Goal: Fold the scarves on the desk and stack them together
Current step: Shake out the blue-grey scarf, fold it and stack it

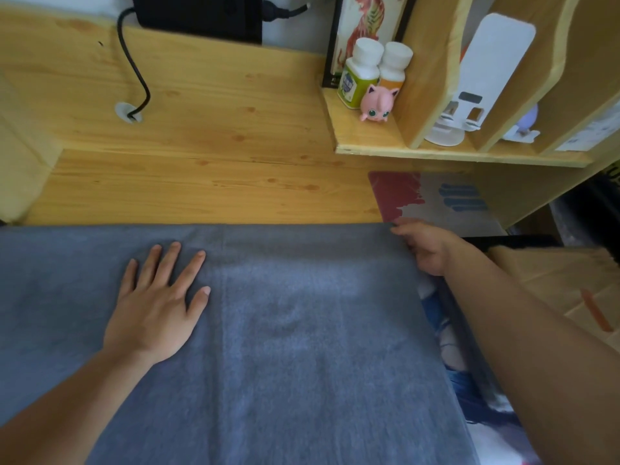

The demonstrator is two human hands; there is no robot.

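A grey-blue scarf (285,330) of soft, slightly fuzzy cloth lies spread flat across the lower half of the frame, covering the near part of the wooden desk (201,162), its far edge straight. The left hand (157,303) rests flat on it at centre left, fingers straight and spread. The right hand (422,246) grips the scarf's upper right corner, fingers curled over the edge, above a printed desk mat (446,199).

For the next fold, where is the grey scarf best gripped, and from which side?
Probably the far right corner of the grey scarf, approached from the right: that edge lies free, where the right hand curls on it, while the left hand presses it flat.
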